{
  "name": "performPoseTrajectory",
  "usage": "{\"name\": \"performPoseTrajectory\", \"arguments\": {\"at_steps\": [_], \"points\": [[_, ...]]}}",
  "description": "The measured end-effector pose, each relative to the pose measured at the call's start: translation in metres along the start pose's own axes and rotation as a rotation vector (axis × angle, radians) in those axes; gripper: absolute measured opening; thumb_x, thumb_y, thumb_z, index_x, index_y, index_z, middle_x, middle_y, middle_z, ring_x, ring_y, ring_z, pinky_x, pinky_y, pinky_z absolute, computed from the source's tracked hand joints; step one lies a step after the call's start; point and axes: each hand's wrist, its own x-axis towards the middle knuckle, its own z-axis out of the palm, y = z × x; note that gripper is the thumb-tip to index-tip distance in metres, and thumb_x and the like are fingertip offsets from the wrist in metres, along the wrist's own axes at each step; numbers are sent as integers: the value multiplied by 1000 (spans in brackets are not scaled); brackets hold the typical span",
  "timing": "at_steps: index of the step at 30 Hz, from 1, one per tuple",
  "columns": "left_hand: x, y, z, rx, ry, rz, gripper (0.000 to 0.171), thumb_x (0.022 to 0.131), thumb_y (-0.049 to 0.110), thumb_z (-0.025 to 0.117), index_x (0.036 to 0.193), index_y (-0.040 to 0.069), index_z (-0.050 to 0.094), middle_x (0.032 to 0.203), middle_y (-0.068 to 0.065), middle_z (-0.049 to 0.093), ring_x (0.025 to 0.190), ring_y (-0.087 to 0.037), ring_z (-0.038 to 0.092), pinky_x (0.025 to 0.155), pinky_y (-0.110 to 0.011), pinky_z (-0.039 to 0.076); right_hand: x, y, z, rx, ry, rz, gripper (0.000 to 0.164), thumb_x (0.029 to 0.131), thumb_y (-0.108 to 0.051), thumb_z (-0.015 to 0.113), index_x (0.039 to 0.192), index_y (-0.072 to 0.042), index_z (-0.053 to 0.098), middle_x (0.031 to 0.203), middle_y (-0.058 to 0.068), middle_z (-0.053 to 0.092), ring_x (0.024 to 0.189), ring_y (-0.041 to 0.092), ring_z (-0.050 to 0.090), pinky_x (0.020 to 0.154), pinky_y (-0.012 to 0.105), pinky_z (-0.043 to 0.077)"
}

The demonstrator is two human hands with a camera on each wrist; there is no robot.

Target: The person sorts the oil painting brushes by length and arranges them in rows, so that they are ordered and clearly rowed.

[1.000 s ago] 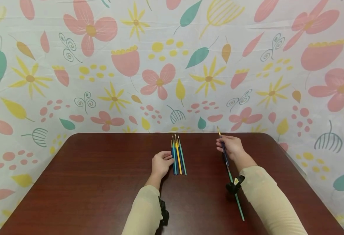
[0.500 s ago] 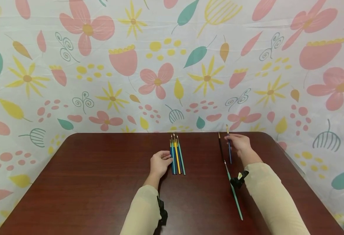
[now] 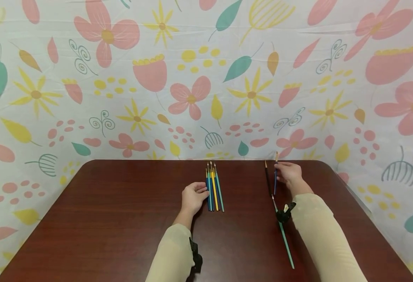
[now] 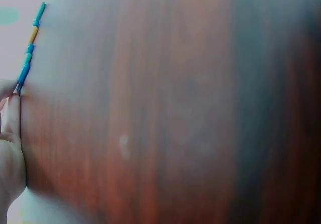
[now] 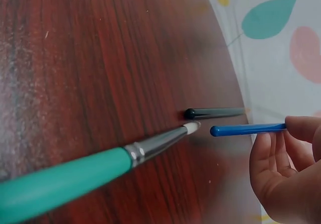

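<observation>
The right hand is pinching the blue brush just beside the black brush; light, parallel handling is looking best. The left hand is touching the brush bunch, grip unclear.

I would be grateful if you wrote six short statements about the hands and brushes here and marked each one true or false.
1. The right hand holds a blue brush. True.
2. A black brush and a green brush lie on the table. True.
3. In the head view, the black brush is to the right of the blue brush. False: it is to the left.
4. The green brush's tip is its end farther from the black brush. False: the tip is the nearer end.
5. The left hand is at the left side of a row of brushes. True.
6. Every brush in that row is yellow. False: others are blue or green.
</observation>
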Motion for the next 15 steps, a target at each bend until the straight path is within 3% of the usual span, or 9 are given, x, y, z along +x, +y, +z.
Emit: {"name": "performPoseTrajectory", "arguments": {"at_steps": [5, 15], "points": [[-2, -2, 0, -1, 3, -5, 29, 84, 7, 70, 112, 2, 66, 112, -15, 68, 104, -24, 67, 85, -35, 56, 3, 3, 6, -45, 7, 9, 48, 94, -19, 56, 138, -1, 47, 90, -4, 54, 65, 3, 57, 59, 20, 56], [-1, -1, 0, -2, 3, -3, 29, 83, 8, 71, 112, 2, 66, 112, -14, 68, 104, -24, 67, 85, -34, 56, 4, 5, 10, -93, 5, 14, 48, 94, -18, 55, 137, 2, 47, 90, 0, 57, 69, 6, 58, 61, 23, 57]]}}
